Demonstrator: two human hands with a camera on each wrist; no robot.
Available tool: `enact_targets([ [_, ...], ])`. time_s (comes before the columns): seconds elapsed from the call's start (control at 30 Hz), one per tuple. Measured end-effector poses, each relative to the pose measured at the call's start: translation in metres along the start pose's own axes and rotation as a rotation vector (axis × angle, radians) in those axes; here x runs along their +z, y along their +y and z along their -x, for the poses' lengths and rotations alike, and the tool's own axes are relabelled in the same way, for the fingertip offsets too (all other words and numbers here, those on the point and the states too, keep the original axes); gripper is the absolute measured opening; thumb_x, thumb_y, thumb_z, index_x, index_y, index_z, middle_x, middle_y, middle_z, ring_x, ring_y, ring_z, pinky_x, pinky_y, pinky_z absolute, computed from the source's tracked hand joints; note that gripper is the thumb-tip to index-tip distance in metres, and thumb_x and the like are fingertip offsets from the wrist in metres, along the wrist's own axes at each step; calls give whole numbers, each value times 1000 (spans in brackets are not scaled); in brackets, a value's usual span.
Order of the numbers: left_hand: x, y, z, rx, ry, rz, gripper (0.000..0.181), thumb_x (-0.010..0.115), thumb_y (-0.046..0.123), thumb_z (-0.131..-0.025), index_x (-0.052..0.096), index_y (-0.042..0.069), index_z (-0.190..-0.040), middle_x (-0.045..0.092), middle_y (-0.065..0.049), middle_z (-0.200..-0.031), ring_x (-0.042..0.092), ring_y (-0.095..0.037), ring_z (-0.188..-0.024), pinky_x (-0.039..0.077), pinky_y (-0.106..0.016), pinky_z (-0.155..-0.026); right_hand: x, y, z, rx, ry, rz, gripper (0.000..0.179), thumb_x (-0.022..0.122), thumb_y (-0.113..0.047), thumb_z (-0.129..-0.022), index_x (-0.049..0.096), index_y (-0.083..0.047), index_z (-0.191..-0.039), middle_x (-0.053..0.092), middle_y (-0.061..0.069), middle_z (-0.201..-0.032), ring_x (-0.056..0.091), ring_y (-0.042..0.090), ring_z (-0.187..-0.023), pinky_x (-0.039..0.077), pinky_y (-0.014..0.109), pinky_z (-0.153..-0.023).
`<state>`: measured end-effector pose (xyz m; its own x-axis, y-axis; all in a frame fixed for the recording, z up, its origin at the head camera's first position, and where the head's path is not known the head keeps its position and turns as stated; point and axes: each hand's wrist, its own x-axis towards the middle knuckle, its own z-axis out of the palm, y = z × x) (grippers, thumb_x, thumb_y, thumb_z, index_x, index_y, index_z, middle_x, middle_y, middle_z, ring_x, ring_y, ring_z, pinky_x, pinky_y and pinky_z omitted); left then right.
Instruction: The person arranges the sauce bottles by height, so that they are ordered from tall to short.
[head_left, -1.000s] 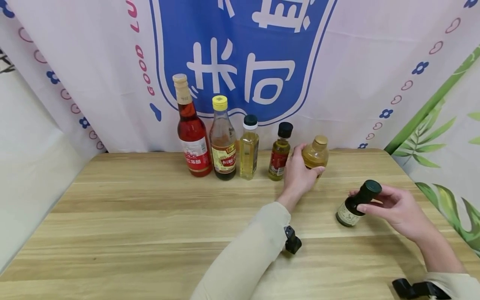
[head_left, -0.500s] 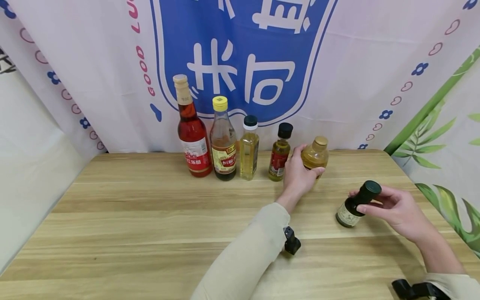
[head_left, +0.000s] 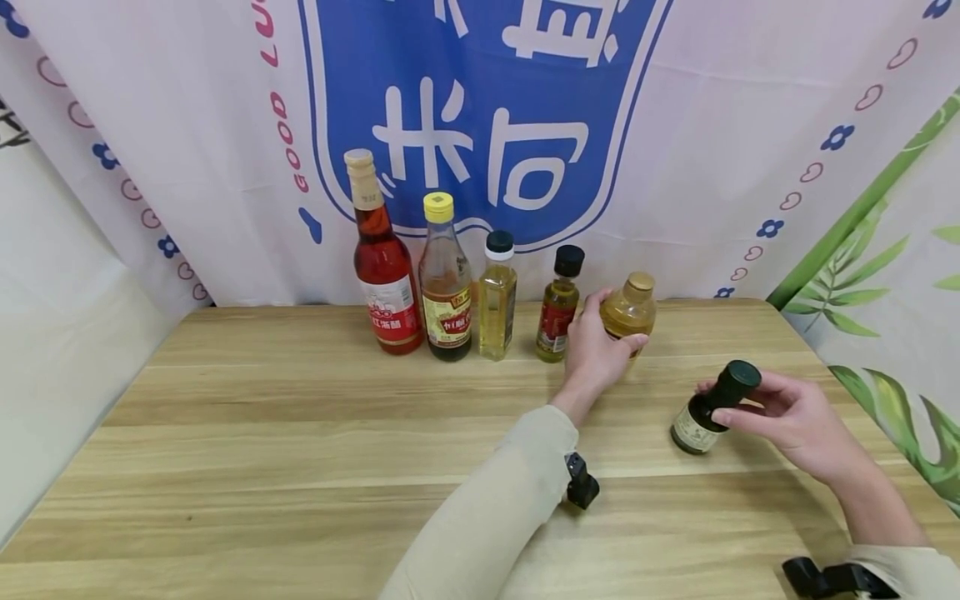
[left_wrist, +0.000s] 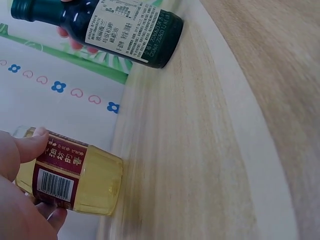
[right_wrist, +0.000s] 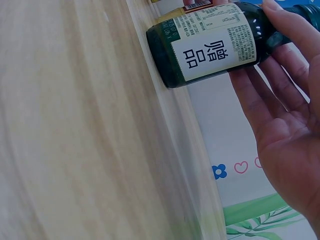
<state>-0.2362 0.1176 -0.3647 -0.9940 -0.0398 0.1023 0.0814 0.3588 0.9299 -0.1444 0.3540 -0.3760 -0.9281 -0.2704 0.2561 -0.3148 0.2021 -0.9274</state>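
My left hand [head_left: 600,346] grips a small bottle of yellow oil [head_left: 628,315] with a gold cap, at the back right of the table. In the left wrist view the thumb lies along that bottle's dark red label [left_wrist: 59,170]. My right hand [head_left: 802,429] holds a dark green glass bottle [head_left: 696,429] with a pale label, thumb on one side and fingers on the other. That bottle leans a little right in the head view; its base is at or very near the tabletop. The right wrist view shows the bottle's white label [right_wrist: 210,52] plainly.
Along the back stand a tall red vinegar bottle [head_left: 388,292], a yellow-capped bottle [head_left: 447,308], a square oil bottle [head_left: 497,312] and a black-capped oil bottle [head_left: 557,321], close to my left hand. A printed cloth [head_left: 675,167] hangs behind the wooden table [head_left: 285,450].
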Motion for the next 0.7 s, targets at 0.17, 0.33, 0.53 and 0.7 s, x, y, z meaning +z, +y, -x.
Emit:
enact_targets([
  [0.17,0,0,0,-3,0,-7,80,93,24,-84,52,24,-153,69,-4,-144,65,-22,-133,52,-38,-115,0,-1,0,5,1,18,36,69,20,-90,64,18,-125,82,1,-119,76,6,-113,60,17,-94],
  [0.33,0,0,1,-7,-6,-11,80,92,24,-84,51,24,-154,69,-4,-144,65,-22,-133,52,-38,-114,-1,0,1,5,-2,2,37,69,21,-90,64,16,-126,81,1,-119,76,6,-113,61,18,-92],
  [0.53,-1,1,2,-16,-3,-12,79,92,24,-85,52,24,-153,69,-4,-144,65,-22,-134,52,-39,-115,0,1,1,-5,-7,-9,36,68,21,-90,65,16,-126,82,1,-118,76,6,-113,61,18,-93],
  [0.7,-1,1,2,-18,0,-15,79,92,25,-85,52,24,-153,69,-4,-144,65,-22,-134,52,-39,-115,0,0,0,-2,-7,-2,36,68,20,-90,65,16,-126,82,1,-118,76,6,-113,61,18,-93],
])
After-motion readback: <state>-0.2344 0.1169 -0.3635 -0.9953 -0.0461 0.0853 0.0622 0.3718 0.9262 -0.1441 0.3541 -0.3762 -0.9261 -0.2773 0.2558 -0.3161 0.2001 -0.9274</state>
